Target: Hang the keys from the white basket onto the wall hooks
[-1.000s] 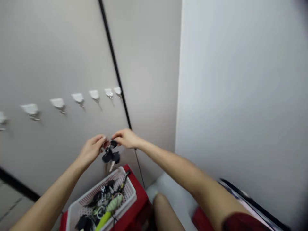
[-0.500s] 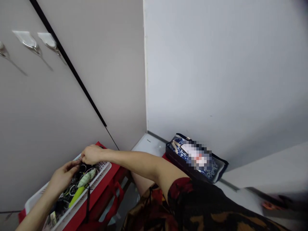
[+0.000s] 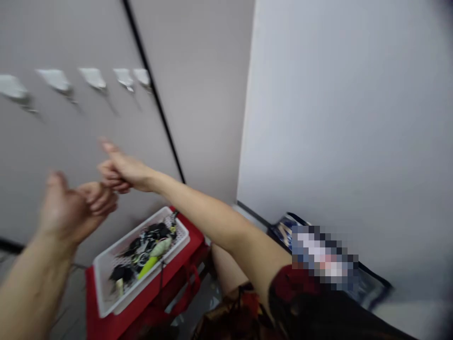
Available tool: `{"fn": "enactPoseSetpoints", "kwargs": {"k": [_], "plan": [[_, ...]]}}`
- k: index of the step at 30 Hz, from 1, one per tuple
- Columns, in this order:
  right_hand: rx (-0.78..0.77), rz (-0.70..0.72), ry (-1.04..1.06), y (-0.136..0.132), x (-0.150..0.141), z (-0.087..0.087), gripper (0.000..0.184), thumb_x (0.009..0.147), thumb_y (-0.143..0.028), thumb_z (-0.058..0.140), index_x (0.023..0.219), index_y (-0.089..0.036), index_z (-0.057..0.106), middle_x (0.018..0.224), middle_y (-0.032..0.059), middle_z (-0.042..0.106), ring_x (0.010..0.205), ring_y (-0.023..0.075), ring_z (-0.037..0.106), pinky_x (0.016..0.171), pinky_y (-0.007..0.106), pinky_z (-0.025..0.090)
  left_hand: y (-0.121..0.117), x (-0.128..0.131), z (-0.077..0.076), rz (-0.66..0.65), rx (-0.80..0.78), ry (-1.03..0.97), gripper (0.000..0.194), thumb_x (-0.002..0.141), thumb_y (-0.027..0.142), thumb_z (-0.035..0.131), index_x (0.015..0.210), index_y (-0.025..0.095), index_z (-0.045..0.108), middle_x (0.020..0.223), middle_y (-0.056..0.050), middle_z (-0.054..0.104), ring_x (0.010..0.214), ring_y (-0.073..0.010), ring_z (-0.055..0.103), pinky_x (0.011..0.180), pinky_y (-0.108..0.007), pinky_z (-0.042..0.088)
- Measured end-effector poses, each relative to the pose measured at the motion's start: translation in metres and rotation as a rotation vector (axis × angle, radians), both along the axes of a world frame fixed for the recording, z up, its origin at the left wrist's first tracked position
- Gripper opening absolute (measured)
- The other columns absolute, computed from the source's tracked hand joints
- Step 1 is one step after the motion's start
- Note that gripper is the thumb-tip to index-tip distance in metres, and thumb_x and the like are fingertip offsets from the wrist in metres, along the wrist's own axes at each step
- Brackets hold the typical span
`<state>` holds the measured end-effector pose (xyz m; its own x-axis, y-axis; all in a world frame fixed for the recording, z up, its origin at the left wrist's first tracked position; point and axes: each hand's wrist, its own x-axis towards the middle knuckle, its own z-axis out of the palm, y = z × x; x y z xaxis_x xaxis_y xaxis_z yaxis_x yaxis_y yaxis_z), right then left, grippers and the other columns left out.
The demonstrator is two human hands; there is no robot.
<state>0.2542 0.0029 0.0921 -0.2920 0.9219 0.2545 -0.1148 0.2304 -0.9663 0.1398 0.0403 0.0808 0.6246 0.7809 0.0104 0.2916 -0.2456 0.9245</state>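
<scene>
My left hand [image 3: 76, 203] and my right hand [image 3: 122, 170] are raised in front of the grey panel, above a white plastic basket [image 3: 180, 243]. Both have curled fingers and thumbs pointing up, and the knuckles meet or nearly meet. Blur and the curled fingers hide whatever may be inside either hand. Below them, the basket holds a jumble of dark cords and small items [image 3: 152, 236]. A pale green, leaf-shaped item [image 3: 162, 248] lies in it beside a bright yellow-green stick-like piece [image 3: 147, 268].
The basket rests on a red fabric bag [image 3: 141, 314] with a strap handle [image 3: 189, 290]. White hooks [image 3: 92, 78] line the grey panel [image 3: 198, 94]. A dark-edged clear pouch [image 3: 371, 283], partly pixelated, lies by the white wall [image 3: 336, 118] at right.
Both hands have lifted out of the basket and risen in front of the panel, fingers now curled. The view has swung left, showing more hooks and the whole basket.
</scene>
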Motion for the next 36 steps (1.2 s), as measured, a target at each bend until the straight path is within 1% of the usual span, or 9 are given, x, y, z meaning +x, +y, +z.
{"fn": "enactPoseSetpoints", "kwargs": {"k": [3, 13, 16, 20, 23, 26, 28, 30, 36], "plan": [[-0.006, 0.025, 0.022, 0.002, -0.007, -0.002, 0.050, 0.070, -0.053, -0.002, 0.042, -0.017, 0.017, 0.030, -0.0083, 0.017, 0.026, 0.0029, 0.014, 0.028, 0.015, 0.014, -0.012, -0.006, 0.003, -0.153, -0.208, -0.264, 0.059, 0.059, 0.063, -0.003, 0.032, 0.017, 0.023, 0.027, 0.003, 0.021, 0.031, -0.0041, 0.022, 0.038, -0.020, 0.021], [-0.144, -0.116, -0.041, 0.013, -0.026, -0.013, 0.054, 0.063, -0.060, -0.005, 0.039, -0.018, 0.018, 0.033, -0.0066, 0.020, 0.029, 0.0035, 0.016, 0.033, 0.017, 0.020, 0.006, -0.024, -0.010, -0.133, -0.292, -0.272, 0.059, 0.059, 0.065, 0.003, 0.033, 0.017, 0.027, 0.028, 0.002, 0.024, 0.029, -0.0048, 0.026, 0.035, -0.020, 0.023], [-0.165, -0.184, -0.177, 0.014, -0.026, -0.036, 0.053, 0.064, -0.059, -0.003, 0.039, -0.018, 0.019, 0.032, -0.0065, 0.020, 0.029, 0.0038, 0.018, 0.034, 0.018, 0.021, 0.008, -0.025, -0.033, -0.076, -0.236, -0.161, 0.059, 0.061, 0.063, 0.006, 0.035, 0.017, 0.033, 0.030, 0.002, 0.030, 0.031, -0.0057, 0.032, 0.037, -0.020, 0.027], [-0.128, -0.324, -0.532, 0.008, -0.014, -0.096, 0.048, 0.068, -0.054, 0.018, 0.040, -0.017, 0.030, 0.033, -0.0052, 0.029, 0.032, 0.0049, 0.028, 0.038, 0.019, 0.025, 0.008, -0.039, -0.086, 0.022, 0.008, 0.080, 0.042, 0.064, 0.050, 0.031, 0.046, 0.015, 0.043, 0.041, 0.001, 0.046, 0.040, -0.0078, 0.041, 0.044, -0.021, 0.032], [-0.045, -0.585, -0.834, -0.001, 0.002, -0.141, 0.035, 0.067, -0.041, 0.033, 0.045, -0.015, 0.041, 0.041, -0.0027, 0.040, 0.041, 0.0075, 0.037, 0.046, 0.020, 0.031, 0.006, -0.060, -0.128, 0.186, 0.248, 0.227, 0.024, 0.062, 0.036, 0.041, 0.054, 0.015, 0.048, 0.052, 0.001, 0.051, 0.052, -0.0097, 0.046, 0.051, -0.021, 0.034], [0.096, -0.917, -0.976, -0.012, 0.017, -0.172, 0.022, 0.065, -0.030, 0.037, 0.065, -0.014, 0.052, 0.068, 0.0035, 0.052, 0.067, 0.0131, 0.046, 0.063, 0.024, 0.034, 0.001, -0.080, -0.159, 0.305, 0.391, 0.257, 0.014, 0.064, 0.026, 0.040, 0.065, 0.016, 0.050, 0.067, -0.001, 0.054, 0.065, -0.0111, 0.048, 0.060, -0.022, 0.035], [0.085, -0.980, -1.017, -0.016, 0.023, -0.185, 0.026, 0.063, -0.026, 0.040, 0.083, -0.014, 0.052, 0.084, 0.0065, 0.052, 0.077, 0.0153, 0.046, 0.070, 0.026, 0.033, -0.001, -0.087, -0.170, 0.322, 0.468, 0.254, 0.013, 0.065, 0.022, 0.039, 0.069, 0.016, 0.050, 0.075, -0.002, 0.053, 0.072, -0.0117, 0.047, 0.066, -0.023, 0.035], [-0.004, -0.895, -1.033, -0.017, 0.025, -0.192, 0.034, 0.063, -0.026, 0.041, 0.095, -0.014, 0.047, 0.087, 0.0068, 0.053, 0.075, 0.0153, 0.048, 0.068, 0.026, 0.035, -0.003, -0.090, -0.176, 0.295, 0.529, 0.263, 0.013, 0.066, 0.020, 0.037, 0.070, 0.017, 0.049, 0.077, -0.002, 0.053, 0.075, -0.0121, 0.046, 0.069, -0.024, 0.034], [-0.123, -0.853, -1.079, -0.019, 0.022, -0.196, 0.033, 0.065, -0.030, 0.041, 0.094, -0.017, 0.047, 0.082, 0.0049, 0.057, 0.071, 0.0159, 0.050, 0.064, 0.025, 0.036, -0.004, -0.087, -0.178, 0.209, 0.587, 0.336, 0.014, 0.068, 0.021, 0.035, 0.068, 0.018, 0.049, 0.073, -0.002, 0.053, 0.074, -0.0127, 0.046, 0.067, -0.024, 0.035]]}}
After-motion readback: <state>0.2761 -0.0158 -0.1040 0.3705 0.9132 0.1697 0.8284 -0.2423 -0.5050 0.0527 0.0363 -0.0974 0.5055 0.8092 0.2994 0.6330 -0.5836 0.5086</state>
